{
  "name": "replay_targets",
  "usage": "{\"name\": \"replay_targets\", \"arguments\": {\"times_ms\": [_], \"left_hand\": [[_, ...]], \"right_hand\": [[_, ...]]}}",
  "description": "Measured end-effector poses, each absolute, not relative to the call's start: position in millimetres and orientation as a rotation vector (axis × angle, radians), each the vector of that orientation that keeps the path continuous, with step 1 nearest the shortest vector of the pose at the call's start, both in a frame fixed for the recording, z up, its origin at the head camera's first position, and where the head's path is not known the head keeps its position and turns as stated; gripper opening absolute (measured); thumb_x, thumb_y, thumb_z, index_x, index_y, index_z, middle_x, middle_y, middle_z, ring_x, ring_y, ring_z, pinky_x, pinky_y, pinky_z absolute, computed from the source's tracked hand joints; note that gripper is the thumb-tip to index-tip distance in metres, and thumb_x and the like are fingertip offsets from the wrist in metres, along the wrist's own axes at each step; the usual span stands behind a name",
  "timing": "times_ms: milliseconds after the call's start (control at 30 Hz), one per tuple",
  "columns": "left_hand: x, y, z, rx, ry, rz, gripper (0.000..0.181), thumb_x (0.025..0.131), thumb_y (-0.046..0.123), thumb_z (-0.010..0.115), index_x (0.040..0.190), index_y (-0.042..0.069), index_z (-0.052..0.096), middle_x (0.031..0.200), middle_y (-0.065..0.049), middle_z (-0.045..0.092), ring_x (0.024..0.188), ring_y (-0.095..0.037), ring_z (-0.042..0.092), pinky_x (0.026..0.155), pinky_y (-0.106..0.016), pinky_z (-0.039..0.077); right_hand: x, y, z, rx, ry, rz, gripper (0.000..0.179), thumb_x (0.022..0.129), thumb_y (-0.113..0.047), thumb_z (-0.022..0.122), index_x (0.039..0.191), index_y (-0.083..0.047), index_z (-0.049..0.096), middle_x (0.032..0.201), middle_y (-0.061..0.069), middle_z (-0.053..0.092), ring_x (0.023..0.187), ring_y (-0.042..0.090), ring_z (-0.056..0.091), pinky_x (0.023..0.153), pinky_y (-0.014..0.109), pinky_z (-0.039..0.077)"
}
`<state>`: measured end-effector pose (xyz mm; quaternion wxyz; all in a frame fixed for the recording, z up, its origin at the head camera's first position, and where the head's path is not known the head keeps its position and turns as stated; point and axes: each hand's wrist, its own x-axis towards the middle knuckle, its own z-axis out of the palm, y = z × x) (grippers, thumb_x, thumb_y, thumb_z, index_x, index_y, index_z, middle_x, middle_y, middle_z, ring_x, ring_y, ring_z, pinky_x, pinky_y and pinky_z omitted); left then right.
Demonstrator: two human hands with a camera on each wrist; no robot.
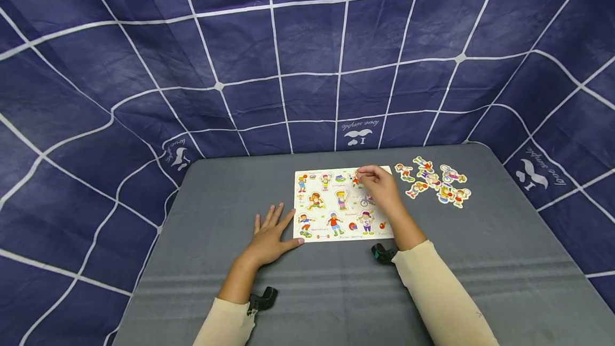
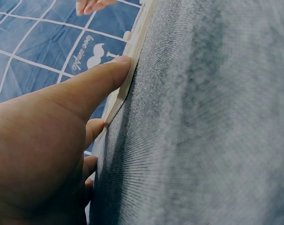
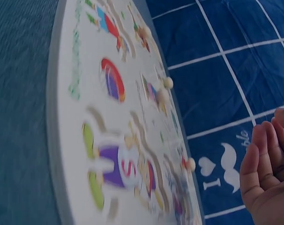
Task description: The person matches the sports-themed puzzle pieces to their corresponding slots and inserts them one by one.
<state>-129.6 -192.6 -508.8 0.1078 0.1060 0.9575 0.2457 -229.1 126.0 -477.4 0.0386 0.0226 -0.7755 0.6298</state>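
A white puzzle board [image 1: 353, 212] printed with children at sports lies on the grey table. My left hand [image 1: 269, 239] rests flat at its left side, fingers spread; in the left wrist view the thumb [image 2: 104, 75] touches the board's edge. Above the upper right part of the board is my right hand [image 1: 381, 188], fingers bent toward the thumb. In the right wrist view the curled fingers [image 3: 268, 164] stand apart from the board, with no piece visible between them. Small round knobs [image 3: 168, 83] rise from some figures. The soccer player figure [image 1: 354, 180] shows beside the right fingertips.
Several loose figure pieces [image 1: 432, 180] lie in a cluster to the right of the board, some overlapping. A blue curtain with white lines [image 1: 307, 95] hangs behind the grey table [image 1: 331, 287] and along both sides. Black wrist cameras [image 1: 263, 299] are strapped to both wrists.
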Motion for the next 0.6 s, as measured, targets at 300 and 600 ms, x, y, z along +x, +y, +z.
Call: {"name": "replay_targets", "arguments": {"times_ms": [300,600], "left_hand": [[-130.5,-192.8,-512.7,0.309,2.827,0.723,0.089,0.088,0.07,0.061,0.161,0.031,0.029,0.172,-0.007,0.01,0.16,-0.032,0.0,0.123,-0.065,-0.009],[-131.0,-192.6,-511.8,0.311,2.825,0.713,0.089,0.088,0.07,0.062,0.161,0.031,0.029,0.172,-0.007,0.01,0.16,-0.032,0.0,0.123,-0.065,-0.008]], "right_hand": [[-221.6,148.8,-476.6,-0.032,-2.378,1.94,0.034,0.097,-0.023,0.07,0.12,0.001,0.068,0.099,0.003,0.065,0.088,0.016,0.066,0.077,0.021,0.054],[-219.9,169.9,-476.4,-0.033,-2.38,1.848,0.03,0.096,-0.018,0.069,0.118,0.003,0.068,0.091,-0.007,0.067,0.079,-0.002,0.063,0.072,0.011,0.05]]}}
